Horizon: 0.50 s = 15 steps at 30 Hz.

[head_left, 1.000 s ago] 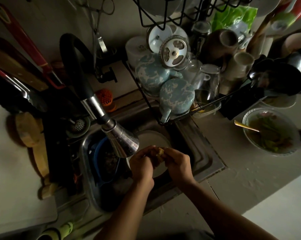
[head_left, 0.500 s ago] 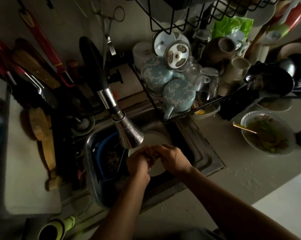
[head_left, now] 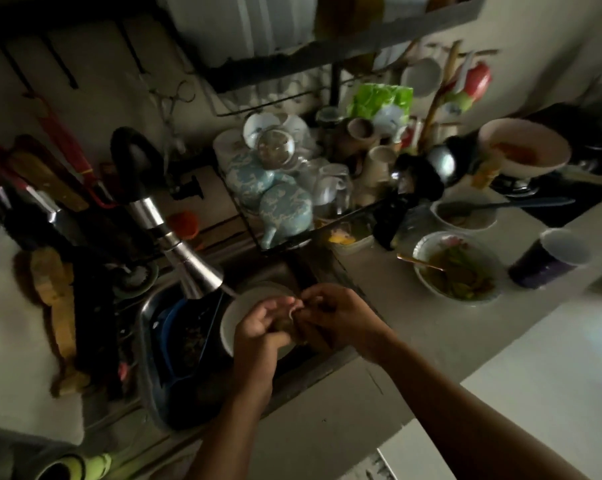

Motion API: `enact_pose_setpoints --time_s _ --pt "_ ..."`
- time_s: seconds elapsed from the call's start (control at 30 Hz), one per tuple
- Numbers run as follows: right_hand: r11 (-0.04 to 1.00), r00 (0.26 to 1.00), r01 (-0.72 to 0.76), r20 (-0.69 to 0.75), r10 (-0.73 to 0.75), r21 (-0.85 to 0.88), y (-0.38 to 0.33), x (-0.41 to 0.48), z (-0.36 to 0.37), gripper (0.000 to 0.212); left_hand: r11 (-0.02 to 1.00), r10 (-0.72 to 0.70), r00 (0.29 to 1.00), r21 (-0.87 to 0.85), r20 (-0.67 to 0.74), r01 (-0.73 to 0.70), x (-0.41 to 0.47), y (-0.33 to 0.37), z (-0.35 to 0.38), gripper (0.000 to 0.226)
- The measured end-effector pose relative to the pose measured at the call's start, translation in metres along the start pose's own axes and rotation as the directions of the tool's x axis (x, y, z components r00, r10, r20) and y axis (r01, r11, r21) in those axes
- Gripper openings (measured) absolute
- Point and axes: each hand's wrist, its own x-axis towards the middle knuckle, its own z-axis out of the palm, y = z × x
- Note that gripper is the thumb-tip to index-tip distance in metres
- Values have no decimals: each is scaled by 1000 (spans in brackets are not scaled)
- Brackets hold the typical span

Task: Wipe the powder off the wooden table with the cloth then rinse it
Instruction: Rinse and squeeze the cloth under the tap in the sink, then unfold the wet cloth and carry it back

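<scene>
Both my hands are together over the steel sink (head_left: 147,313), just right of the chrome faucet head (head_left: 195,271). My left hand (head_left: 258,327) and my right hand (head_left: 334,317) grip a small brownish cloth (head_left: 289,318) bunched between them; only a sliver of it with a pale edge shows. Under my hands a white plate (head_left: 233,313) lies in the sink. The scene is dim and blurred, and I cannot tell whether water is running. The wooden table is out of view.
A dish rack (head_left: 285,202) with blue-patterned teapots, cups and glasses stands behind the sink. On the right counter sit a bowl of vegetables (head_left: 455,265), another bowl (head_left: 466,213) and a dark cup (head_left: 549,258). Knives and a wooden board (head_left: 53,292) are at the left.
The camera has tilted up and right, showing more of the right counter. My hands stay together over the sink, working the cloth between them.
</scene>
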Motion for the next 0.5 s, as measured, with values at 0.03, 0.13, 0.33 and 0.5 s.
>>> enact_pose_setpoints --time_s 0.03,0.13,0.33,0.5 --pt "995 999 0 -35 4 100 -3 -16 -12 18 1000 7 999 -11 43 -6 -8 2 10 51" --pt "957 985 71 -170 -23 282 -9 -69 -48 19 1000 -23 982 21 188 20 -30 1 48 55" --pt "875 863 296 -500 -73 384 -10 -191 -137 24 989 -147 794 80 590 124 -99 -2 166 43" --pt "897 684 388 -718 -125 213 -1 -317 -212 29 973 -62 697 200 714 -117 -164 -14 272 32"
